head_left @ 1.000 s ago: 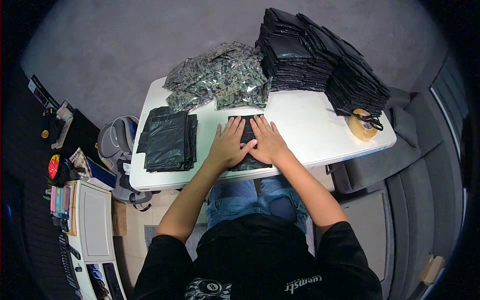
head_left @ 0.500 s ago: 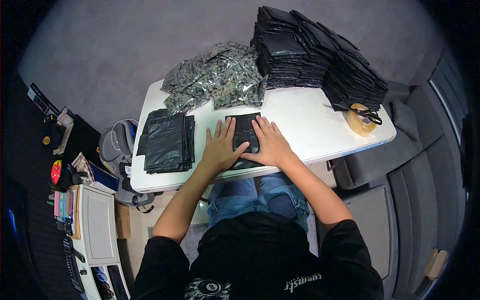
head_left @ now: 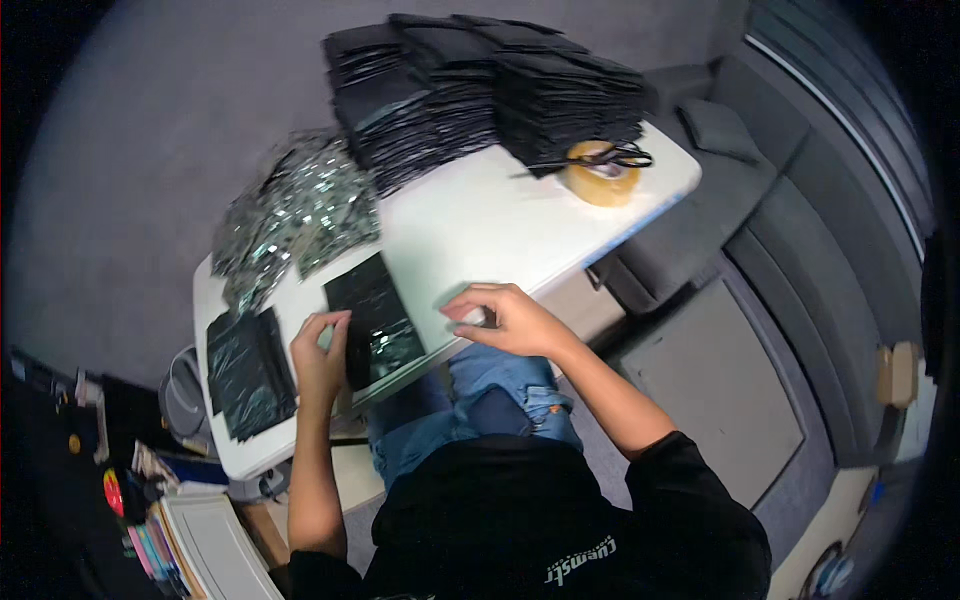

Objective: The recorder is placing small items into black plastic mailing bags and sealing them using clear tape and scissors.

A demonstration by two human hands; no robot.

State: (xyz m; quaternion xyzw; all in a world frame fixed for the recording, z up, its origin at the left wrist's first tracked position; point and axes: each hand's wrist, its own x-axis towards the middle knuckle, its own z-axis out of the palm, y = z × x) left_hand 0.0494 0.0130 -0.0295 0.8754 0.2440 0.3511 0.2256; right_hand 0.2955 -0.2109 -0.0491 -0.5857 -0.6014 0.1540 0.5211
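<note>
A flat black plastic packet (head_left: 378, 315) lies on the white table (head_left: 470, 225) at its near edge. Just left of it is my left hand (head_left: 320, 355), fingers bent, thumb a little apart from them, holding nothing that I can see. My right hand (head_left: 510, 320) hovers to the packet's right, over the table edge. Its fingers curve with a gap to the thumb, and no object shows in it. A small pile of black packets (head_left: 250, 375) lies on the left. Behind are clear-wrapped camouflage-patterned packs (head_left: 305, 205), blurred and shiny.
Tall stacks of black packets (head_left: 450, 90) line the far side of the table. A roll of tape (head_left: 603, 180) with black-handled scissors (head_left: 628, 155) on it sits near the right corner. A grey sofa (head_left: 830, 270) stands to the right, a white cabinet (head_left: 215, 545) at lower left.
Both hands have come up off the black packet they were pressing flat and moved apart to its two sides. The whole view has turned and shifted, so the table appears tilted.
</note>
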